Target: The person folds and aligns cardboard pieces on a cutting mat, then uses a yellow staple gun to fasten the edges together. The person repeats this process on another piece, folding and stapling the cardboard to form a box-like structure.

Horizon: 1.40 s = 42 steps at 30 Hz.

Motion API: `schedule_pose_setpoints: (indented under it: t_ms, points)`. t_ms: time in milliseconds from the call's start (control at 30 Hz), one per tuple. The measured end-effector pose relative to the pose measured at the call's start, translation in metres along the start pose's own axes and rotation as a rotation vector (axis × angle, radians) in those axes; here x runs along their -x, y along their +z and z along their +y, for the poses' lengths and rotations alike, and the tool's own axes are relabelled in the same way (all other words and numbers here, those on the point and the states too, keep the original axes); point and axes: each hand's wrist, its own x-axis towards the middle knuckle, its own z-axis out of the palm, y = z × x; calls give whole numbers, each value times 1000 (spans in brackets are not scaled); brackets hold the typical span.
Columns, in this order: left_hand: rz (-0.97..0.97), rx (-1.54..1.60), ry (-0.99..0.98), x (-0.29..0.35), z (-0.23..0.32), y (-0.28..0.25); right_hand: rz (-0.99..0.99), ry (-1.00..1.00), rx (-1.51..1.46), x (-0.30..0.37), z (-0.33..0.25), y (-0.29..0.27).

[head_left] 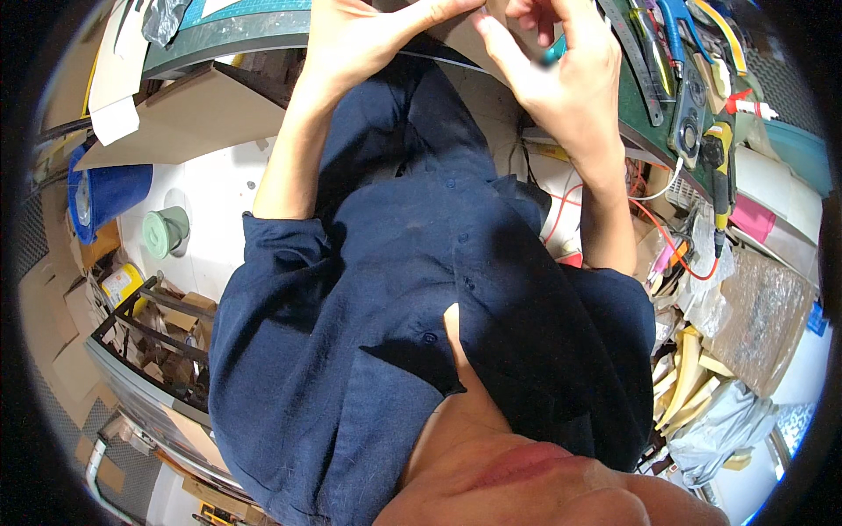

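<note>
My left hand is raised at the top edge, its thumb stretched toward my right hand. Its other fingers run out of the picture, so what it holds, if anything, is hidden. My right hand is close by on the right, fingers curled and thumb pointing toward the left thumb. A small teal object shows between its fingers and palm; its kind is too blurred to tell. Below and between the hands, a brown surface is partly visible by the table edge.
The green worktable curves along the top. On its right lie a metal ruler, a blue-handled tool and a red-tipped white bottle. A yellow-black tool hangs beside an orange cable. A cardboard sheet and blue bin are left.
</note>
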Motion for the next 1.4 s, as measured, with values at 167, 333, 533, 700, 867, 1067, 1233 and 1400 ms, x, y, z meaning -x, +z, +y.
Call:
schedule_pose_setpoints:
  t_ms: [167, 333, 533, 700, 867, 1067, 1233, 1400]
  points:
    - [20, -34, -81, 2, 6, 1, 11, 46, 76, 38, 33, 7]
    - [34, -132, 2, 2, 3, 1, 84, 143, 96, 76, 52, 17]
    - [58, -158, -17, 2, 3, 1, 236, 173, -107, 92, 61, 27]
    - [45, -184, 45, 0, -1, 1, 399, 302, -456, 98, 57, 45]
    - [76, -158, 46, 2, -5, 1, 480, 293, -566, 101, 57, 58]
    - [49, -114, 60, 0, -4, 0, 574, 349, -718, 103, 55, 69]
    - [55, -127, 96, 0, -4, 2, 593, 252, -687, 105, 60, 73]
    - [58, -102, 63, 3, -3, 1, 590, 240, -690, 105, 59, 74]
